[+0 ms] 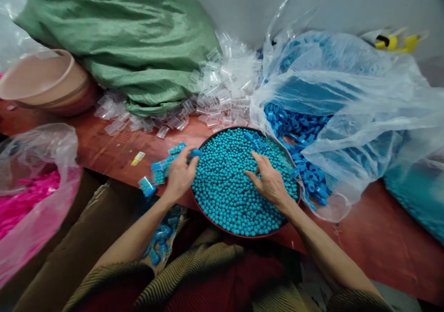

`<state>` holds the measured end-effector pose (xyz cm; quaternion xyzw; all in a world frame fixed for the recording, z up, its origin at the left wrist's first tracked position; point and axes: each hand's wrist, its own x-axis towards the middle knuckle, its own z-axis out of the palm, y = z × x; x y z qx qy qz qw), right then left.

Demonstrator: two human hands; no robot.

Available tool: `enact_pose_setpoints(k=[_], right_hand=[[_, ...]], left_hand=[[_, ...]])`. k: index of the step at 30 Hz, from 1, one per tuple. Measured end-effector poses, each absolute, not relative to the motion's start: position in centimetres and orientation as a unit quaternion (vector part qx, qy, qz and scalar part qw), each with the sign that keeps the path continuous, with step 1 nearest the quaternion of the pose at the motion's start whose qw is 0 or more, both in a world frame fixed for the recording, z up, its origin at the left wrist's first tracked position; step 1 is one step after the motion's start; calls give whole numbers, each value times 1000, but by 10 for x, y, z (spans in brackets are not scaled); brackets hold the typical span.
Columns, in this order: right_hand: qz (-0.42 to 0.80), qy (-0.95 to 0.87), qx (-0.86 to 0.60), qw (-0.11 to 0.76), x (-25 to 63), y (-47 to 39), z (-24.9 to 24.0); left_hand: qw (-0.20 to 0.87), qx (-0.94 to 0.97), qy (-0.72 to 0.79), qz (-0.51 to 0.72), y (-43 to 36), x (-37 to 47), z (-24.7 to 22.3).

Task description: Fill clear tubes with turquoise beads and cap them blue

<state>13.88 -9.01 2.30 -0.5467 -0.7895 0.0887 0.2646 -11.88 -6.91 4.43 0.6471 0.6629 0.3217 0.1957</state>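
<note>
A round red-rimmed tray (pixel 201 205) full of small turquoise beads (pixel 239 187) stands in front of me. At its left edge, my left hand (pixel 182 173) pinches a small piece with a blue cap (pixel 196 153); my fingers hide most of it. My right hand (pixel 269 181) hovers over the beads on the right side, thumb and index finger apart, with nothing visible between them. Several blue caps (pixel 255 141) lie on the beads at the tray's far side. Beside my left hand sit several clear blue-capped containers (pixel 158 172) filled with beads.
Clear empty containers (pixel 225 85) are heaped at the back, against a green sack (pixel 138 39). A plastic bag (pixel 364 131) spills blue caps (pixel 308 164) at the right. A beige tub (pixel 45 81) and a bag of pink pieces (pixel 31 201) are at the left.
</note>
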Motion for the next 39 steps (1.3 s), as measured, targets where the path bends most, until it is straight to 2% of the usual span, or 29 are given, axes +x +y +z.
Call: enact_pose_setpoints(k=[3,5,10,13,16,21,25,29,35,39], right_hand=[[46,-792,-541,279,156,-103,16],[39,-840,-486,237,161,-118,15],[131,-951,-275,57,149,-147,20],[139,-965,-221,27,140,-141,15],[99,-978,-176,44,134,-121,2],[34,-983,-150,97,124,-77,-15],[11,-958,-256,128,124,-63,-8],[7,-923,-344,174,144,-84,1],[-28,-831,-472,292,190,-114,2],[-52,-793,-538,280,204,-91,10]], left_hand=[[51,637,732,238,-69,-159,32],[-5,654,730,201,-67,-169,21],[-7,756,646,105,-47,-164,-1],[9,797,602,43,-31,-166,-9],[25,825,565,9,-22,-173,-13],[23,816,576,34,-25,-176,-13],[29,818,575,4,-31,-170,-12],[12,832,555,6,-34,-175,-14],[-12,811,577,95,-38,-182,-14],[45,713,680,164,-54,-153,-2]])
